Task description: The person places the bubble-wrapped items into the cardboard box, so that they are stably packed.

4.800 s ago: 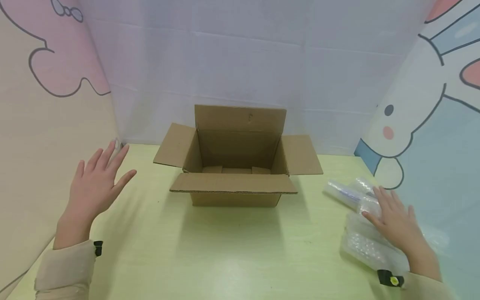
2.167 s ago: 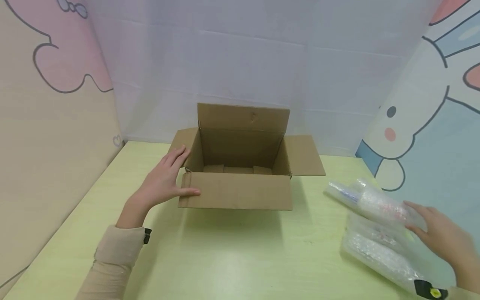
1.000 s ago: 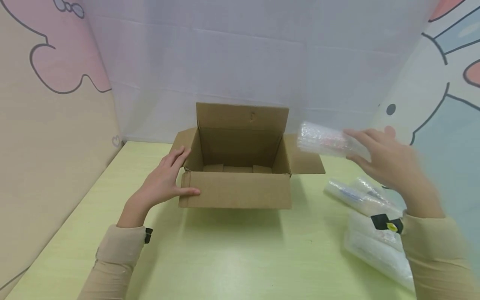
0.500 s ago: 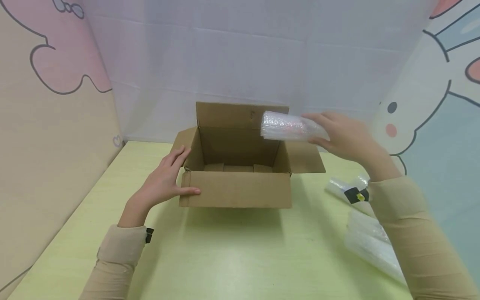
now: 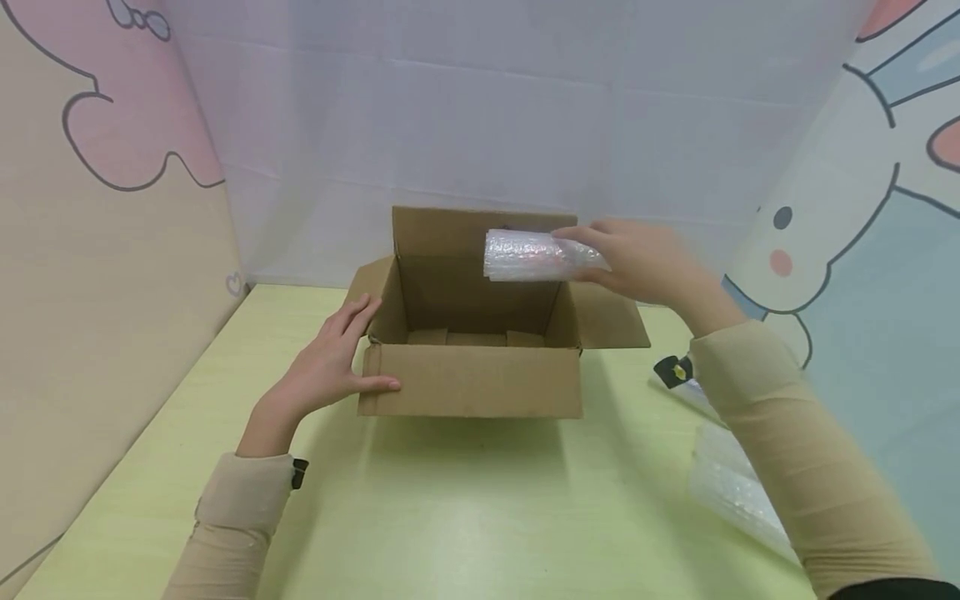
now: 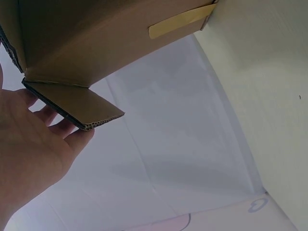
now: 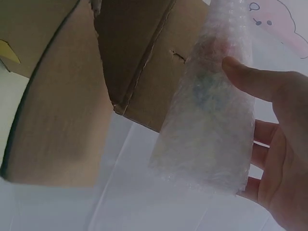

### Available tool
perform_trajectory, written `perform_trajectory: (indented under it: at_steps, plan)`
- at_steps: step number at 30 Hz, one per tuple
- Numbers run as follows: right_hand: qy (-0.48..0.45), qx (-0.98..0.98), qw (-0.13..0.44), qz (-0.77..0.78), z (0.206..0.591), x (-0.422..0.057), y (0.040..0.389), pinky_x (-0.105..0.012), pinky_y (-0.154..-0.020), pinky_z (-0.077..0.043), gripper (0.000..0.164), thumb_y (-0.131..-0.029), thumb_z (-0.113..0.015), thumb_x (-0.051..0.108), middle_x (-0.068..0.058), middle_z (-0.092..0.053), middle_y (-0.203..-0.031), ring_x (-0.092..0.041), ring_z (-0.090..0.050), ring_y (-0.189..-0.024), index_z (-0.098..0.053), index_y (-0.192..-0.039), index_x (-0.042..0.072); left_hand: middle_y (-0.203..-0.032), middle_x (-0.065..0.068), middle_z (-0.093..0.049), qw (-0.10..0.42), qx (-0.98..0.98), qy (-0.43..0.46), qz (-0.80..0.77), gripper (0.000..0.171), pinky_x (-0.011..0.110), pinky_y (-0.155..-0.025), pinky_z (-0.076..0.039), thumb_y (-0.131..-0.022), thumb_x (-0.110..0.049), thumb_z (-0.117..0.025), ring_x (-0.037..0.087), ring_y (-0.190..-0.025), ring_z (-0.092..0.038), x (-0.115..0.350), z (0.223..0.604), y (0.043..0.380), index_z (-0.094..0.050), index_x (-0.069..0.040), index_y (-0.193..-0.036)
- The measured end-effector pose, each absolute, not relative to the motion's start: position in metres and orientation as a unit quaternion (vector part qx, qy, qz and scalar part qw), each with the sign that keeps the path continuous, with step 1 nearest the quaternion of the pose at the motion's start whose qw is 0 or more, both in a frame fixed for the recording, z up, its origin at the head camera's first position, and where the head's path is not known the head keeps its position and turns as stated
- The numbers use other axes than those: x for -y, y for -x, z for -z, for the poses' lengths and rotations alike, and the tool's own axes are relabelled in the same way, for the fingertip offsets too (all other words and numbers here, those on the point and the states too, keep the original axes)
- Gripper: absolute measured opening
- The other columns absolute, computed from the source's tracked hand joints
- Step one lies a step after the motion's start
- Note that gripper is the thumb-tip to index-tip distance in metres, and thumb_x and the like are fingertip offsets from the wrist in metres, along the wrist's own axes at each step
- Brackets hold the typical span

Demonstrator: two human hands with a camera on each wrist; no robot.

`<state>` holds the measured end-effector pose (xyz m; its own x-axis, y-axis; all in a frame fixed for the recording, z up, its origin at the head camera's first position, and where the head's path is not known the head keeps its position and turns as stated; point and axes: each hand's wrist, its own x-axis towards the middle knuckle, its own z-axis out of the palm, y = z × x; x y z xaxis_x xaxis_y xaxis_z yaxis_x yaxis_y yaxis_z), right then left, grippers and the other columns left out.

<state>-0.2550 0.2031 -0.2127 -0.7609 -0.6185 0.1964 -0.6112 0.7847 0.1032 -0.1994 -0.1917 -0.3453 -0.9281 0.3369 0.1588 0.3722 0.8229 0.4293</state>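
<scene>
Bubble-wrapped roll (image 5: pixel 521 256) moved left, apparently over box (image 5: pixel 457 296); right hand (image 5: pixel 645 260) clamped round roll, left hand (image 5: pixel 321 362) spread against flaps (image 5: pixel 480 382).

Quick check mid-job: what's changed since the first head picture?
The right hand has taken hold of a bubble-wrapped package from the pile at right and carried it up and left to the box. The left hand has moved right, onto the box's near left corner, and the front flap now hangs lower. The box's place, its back flap and the other packages, partly hidden, look unchanged.
</scene>
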Motion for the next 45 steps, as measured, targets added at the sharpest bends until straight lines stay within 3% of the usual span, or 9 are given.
perform_trajectory:
  at_steps: [3, 9, 16, 25, 32, 45]
  plan:
    - [-0.333, 0.937, 0.103, 0.021, 0.212, -0.193, 0.258, -0.040, -0.068, -0.052, 0.055, -0.091, -0.067, 0.036, -0.007, -0.064, -0.110, -0.025, -0.062, -0.084, -0.048, -0.142, 0.029, -0.163, 0.010, -0.013, 0.038, 0.953, 0.185, 0.235, 0.119, 0.063, -0.110, -0.030, -0.069, -0.060, -0.078, 0.039, -0.148, -0.014, 0.192, 0.346, 0.199, -0.010, -0.017, -0.157]
    - [-0.354, 0.930, 0.095, 0.021, 0.215, -0.175, 0.267, -0.043, -0.072, -0.053, 0.053, -0.091, -0.066, 0.038, -0.006, -0.063, -0.112, -0.026, -0.063, -0.091, -0.048, -0.141, 0.031, -0.163, 0.011, -0.014, 0.040, 0.954, 0.186, 0.233, 0.119, 0.062, -0.110, -0.031, -0.069, -0.059, -0.079, 0.039, -0.148, -0.015, 0.192, 0.345, 0.199, -0.012, -0.015, -0.157]
    - [-0.359, 0.928, 0.069, 0.072, 0.218, -0.150, 0.277, -0.032, -0.052, -0.043, 0.053, -0.093, -0.064, 0.039, -0.004, -0.060, -0.099, -0.021, -0.055, -0.070, -0.046, -0.142, 0.035, -0.163, 0.010, -0.013, 0.039, 0.953, 0.184, 0.238, 0.118, 0.062, -0.111, -0.030, -0.069, -0.058, -0.080, 0.038, -0.148, -0.014, 0.192, 0.345, 0.199, -0.012, -0.015, -0.157]
    - [-0.365, 0.924, 0.053, 0.106, 0.223, -0.126, 0.289, -0.033, -0.049, -0.040, 0.054, -0.090, -0.068, 0.036, -0.005, -0.060, -0.097, -0.022, -0.057, -0.073, -0.048, -0.141, 0.034, -0.163, 0.010, -0.014, 0.044, 0.953, 0.184, 0.238, 0.118, 0.061, -0.111, -0.030, -0.070, -0.057, -0.080, 0.037, -0.149, -0.014, 0.191, 0.345, 0.196, -0.013, -0.015, -0.157]
    - [-0.374, 0.918, 0.019, 0.129, 0.230, -0.110, 0.301, -0.040, -0.059, -0.048, 0.054, -0.091, -0.067, 0.037, -0.011, -0.064, -0.112, -0.030, -0.064, -0.096, -0.047, -0.141, 0.033, -0.163, 0.009, -0.013, 0.046, 0.953, 0.180, 0.238, 0.119, 0.060, -0.112, -0.028, -0.069, -0.059, -0.080, 0.037, -0.149, -0.014, 0.193, 0.345, 0.193, -0.013, -0.017, -0.157]
    - [-0.395, 0.901, -0.035, 0.176, 0.249, -0.082, 0.315, -0.050, -0.081, -0.052, 0.047, -0.093, -0.064, 0.035, -0.007, -0.064, -0.123, -0.029, -0.063, -0.109, -0.051, -0.137, 0.032, -0.162, 0.009, -0.015, 0.054, 0.953, 0.180, 0.238, 0.118, 0.058, -0.113, -0.030, -0.068, -0.056, -0.082, 0.035, -0.149, -0.015, 0.187, 0.345, 0.191, -0.014, -0.016, -0.157]
